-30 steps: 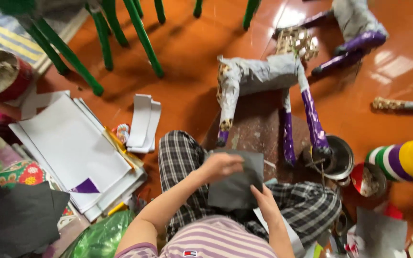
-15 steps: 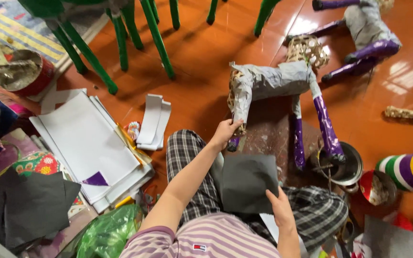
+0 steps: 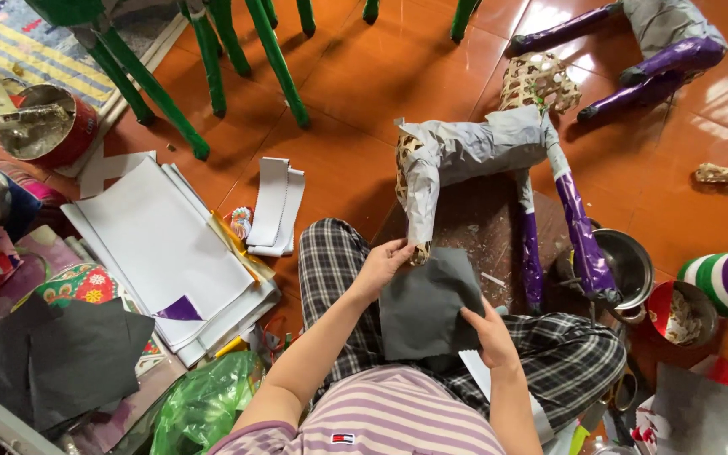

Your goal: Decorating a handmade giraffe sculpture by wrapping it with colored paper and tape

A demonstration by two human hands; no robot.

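Observation:
I sit cross-legged on an orange tiled floor. My right hand (image 3: 489, 337) holds a dark grey paper sheet (image 3: 427, 307) by its lower right edge, over my lap. My left hand (image 3: 383, 263) touches the sheet's upper left corner, right at the bottom of a leg of a woven animal figure (image 3: 473, 147). Grey paper covers that figure's body and front leg; purple paper covers its other legs (image 3: 579, 236). The figure stands on a dark smeared board (image 3: 482, 223).
A stack of white sheets (image 3: 162, 244) lies to my left with folded white strips (image 3: 275, 206) beside it. Green chair legs (image 3: 204, 67) stand behind. A metal pot (image 3: 625, 265), a red bowl (image 3: 680, 313), dark paper (image 3: 52, 358), a green bag (image 3: 204, 400) and a second figure (image 3: 650, 42) surround me.
My left hand has drawn back a little from the figure's leg to the sheet's top corner. The view has shifted slightly; my right hand still holds the grey sheet.

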